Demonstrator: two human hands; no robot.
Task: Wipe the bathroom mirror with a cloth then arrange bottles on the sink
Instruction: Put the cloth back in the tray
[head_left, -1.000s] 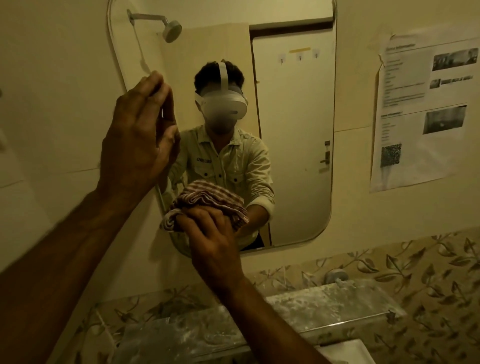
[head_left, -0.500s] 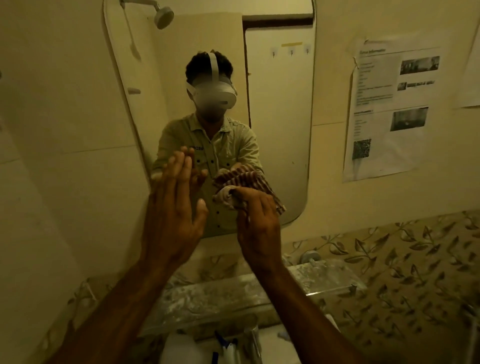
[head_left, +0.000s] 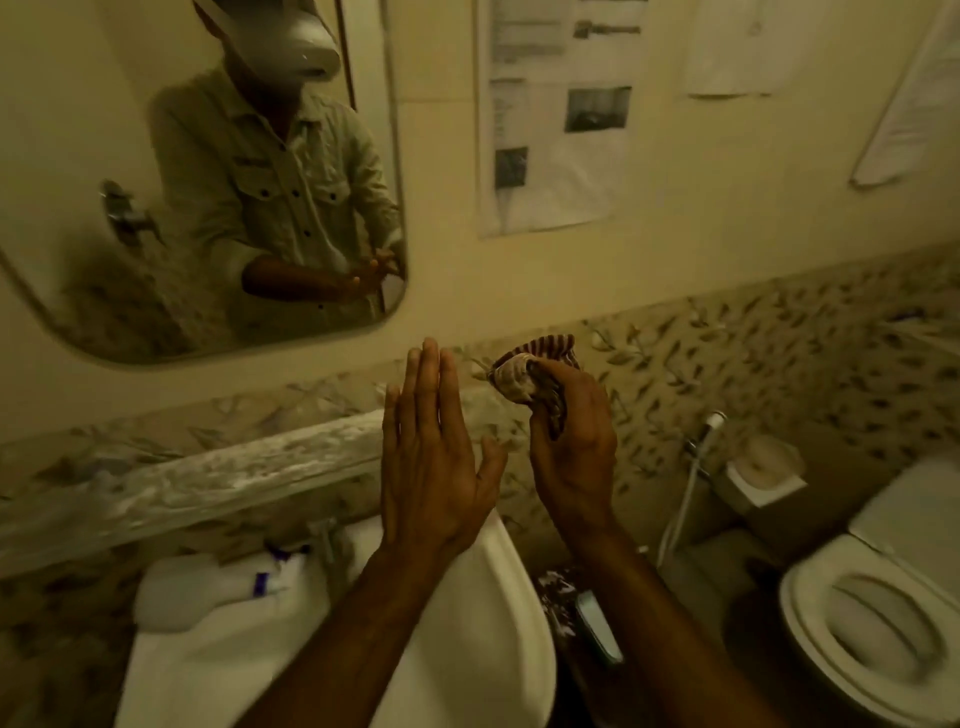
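The mirror (head_left: 130, 156) hangs on the wall at the upper left and reflects a person in a pale shirt. My right hand (head_left: 576, 447) is closed around a bunched striped cloth (head_left: 524, 374), held below and right of the mirror, off the glass. Beside it my left hand (head_left: 431, 462) is flat, fingers straight and close together, holding nothing. Below both hands is the white sink (head_left: 498, 623). A white bottle (head_left: 208, 592) with a purple band lies on the sink's back left edge.
A dusty glass shelf (head_left: 182, 483) runs along the wall above the sink. A toilet (head_left: 878, 629) stands at the lower right, with a spray hose (head_left: 685, 483) and a paper holder (head_left: 763, 473) on the wall. A phone (head_left: 597, 623) lies right of the sink. Printed sheets (head_left: 550, 114) hang on the wall.
Both hands have come down off the mirror to the level of the shelf. The view has tilted down and right, bringing the sink, the bottle and the toilet into sight.
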